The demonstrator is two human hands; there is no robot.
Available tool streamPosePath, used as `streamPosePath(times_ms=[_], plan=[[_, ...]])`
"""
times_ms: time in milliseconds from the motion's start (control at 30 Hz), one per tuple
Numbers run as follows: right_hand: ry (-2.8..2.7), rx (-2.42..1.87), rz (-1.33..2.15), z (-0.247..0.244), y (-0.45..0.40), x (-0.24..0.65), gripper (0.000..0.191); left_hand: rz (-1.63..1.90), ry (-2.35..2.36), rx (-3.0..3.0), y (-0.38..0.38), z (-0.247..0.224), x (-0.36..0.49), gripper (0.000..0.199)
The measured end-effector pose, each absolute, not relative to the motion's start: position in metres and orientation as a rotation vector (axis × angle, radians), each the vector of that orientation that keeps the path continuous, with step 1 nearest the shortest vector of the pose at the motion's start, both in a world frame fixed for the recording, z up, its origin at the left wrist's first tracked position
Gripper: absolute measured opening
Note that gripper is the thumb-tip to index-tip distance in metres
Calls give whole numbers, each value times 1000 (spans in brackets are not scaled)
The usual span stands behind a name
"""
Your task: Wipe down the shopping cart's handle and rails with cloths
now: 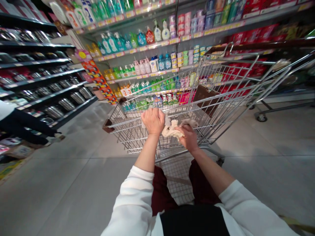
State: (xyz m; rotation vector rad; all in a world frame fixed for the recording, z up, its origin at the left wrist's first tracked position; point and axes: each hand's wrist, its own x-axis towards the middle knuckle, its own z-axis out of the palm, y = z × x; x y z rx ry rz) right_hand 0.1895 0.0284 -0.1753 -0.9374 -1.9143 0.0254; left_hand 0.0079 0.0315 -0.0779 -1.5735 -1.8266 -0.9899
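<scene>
A metal shopping cart (137, 134) stands sideways right before me. On its near top rail my left hand (153, 120) is closed, fingers wrapped round the bar. Just to the right, my right hand (188, 137) holds a crumpled cream cloth (173, 129) against the cart's wire side. Part of the cloth lies between the two hands. A brown panel (206, 98) is fixed inside the cart towards the right.
Shelves (147, 47) of pump bottles and tubs run behind the cart. Shelves of metal pots (54, 111) stand at the left, where a person in dark trousers (24, 123) is partly visible. A second cart's wheel (261, 117) shows at the right.
</scene>
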Motion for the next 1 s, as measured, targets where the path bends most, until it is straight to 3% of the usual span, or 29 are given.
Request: streamPosePath(times_ms=[167, 267, 733, 1000], plan=[[-1694, -1025, -248, -107, 40, 202, 42, -1002, -1843, -1570, 32, -78, 7, 29], [-1734, -1043, -347, -95, 56, 202, 47, -998, -1829, -1554, 32, -78, 7, 28], [-2149, -1053, -88, -245, 40, 204, 39, -998, -1837, -1577, 32, -77, 9, 29], [-2157, -987, -39, -235, 38, 209, 49, -1014, -1823, -1564, 33, -77, 7, 26]])
